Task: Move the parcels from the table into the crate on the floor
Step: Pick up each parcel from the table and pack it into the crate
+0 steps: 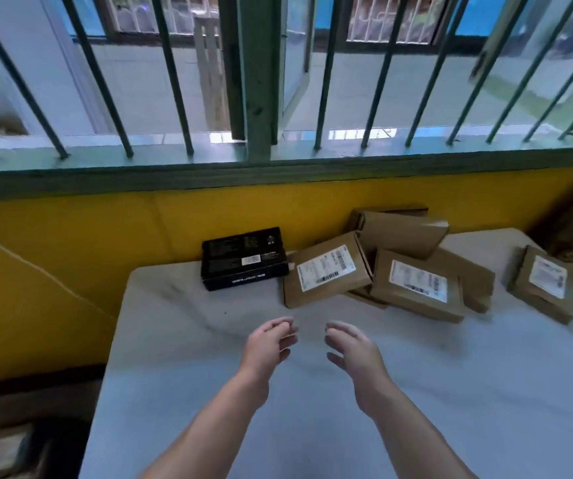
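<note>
Our left hand (271,344) and right hand (350,347) hover empty, fingers loosely spread, over the surface (209,392). The nearest labelled cardboard parcel (326,271) lies just ahead of them; we should grip its opposite edges evenly.

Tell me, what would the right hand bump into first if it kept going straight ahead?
Probably the nearest labelled brown parcel, just beyond the right hand, though depth is unclear.

Daylight comes through a barred window (347,91) with a green frame (259,81) above a yellow wall (70,243), where a pale marbled table (209,375) stands over dim floor (36,402).
</note>
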Demonstrator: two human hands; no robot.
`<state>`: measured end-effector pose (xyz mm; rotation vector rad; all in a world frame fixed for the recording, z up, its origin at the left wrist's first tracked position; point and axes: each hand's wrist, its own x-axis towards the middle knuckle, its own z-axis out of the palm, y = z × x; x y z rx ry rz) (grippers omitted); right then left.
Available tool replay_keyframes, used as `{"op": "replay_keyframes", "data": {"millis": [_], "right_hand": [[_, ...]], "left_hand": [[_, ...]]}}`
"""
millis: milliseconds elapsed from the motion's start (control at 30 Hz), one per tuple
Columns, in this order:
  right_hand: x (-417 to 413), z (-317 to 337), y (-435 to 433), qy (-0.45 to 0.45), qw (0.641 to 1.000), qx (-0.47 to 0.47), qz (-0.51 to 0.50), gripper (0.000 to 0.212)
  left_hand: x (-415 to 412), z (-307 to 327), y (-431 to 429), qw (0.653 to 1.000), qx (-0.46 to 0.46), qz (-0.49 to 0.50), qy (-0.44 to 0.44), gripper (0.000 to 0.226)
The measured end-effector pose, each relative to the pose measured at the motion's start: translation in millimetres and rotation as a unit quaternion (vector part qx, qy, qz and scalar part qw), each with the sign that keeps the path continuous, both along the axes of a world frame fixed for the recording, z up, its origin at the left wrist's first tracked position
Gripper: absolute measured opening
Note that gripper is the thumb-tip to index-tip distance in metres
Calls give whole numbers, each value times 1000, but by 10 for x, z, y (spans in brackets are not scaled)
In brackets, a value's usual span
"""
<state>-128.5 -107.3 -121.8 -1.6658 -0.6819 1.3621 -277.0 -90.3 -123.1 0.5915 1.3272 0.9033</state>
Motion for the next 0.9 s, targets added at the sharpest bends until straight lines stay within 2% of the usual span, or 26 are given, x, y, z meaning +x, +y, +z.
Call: {"op": "replay_keyframes", "data": {"millis": [200,267,367,467,533,633,733,800,900], "right_hand": [[-153,-57,723,7,995,-12,100,17],[-205,-69,956,9,993,-8,117,17],[-269,-109,1265,-9,993,13,121,22],[-336,-136,1490,-54,989,41,133,38],[-383,-161,1610,-90,983,51,150,43],[-437,-201,1741,-120,973,47,193,40],[-480,-237,1832,-120,965,36,231,38],[-497,-256,1851,-124,961,28,244,38],[-502,-283,1802,-126,966,38,222,42]], "left_hand": [[-142,-64,435,995,-9,93,41,16],[-214,-106,592,987,15,115,108,19],[-388,-168,823,954,55,147,257,30],[-603,-215,1065,929,33,212,300,49],[-738,-272,1233,928,4,224,296,61],[-871,-363,1410,941,-27,235,244,71],[-958,-455,1498,959,-35,191,205,72],[-990,-482,1504,969,-38,165,177,61],[-1035,-480,1412,971,-21,168,169,31]]}}
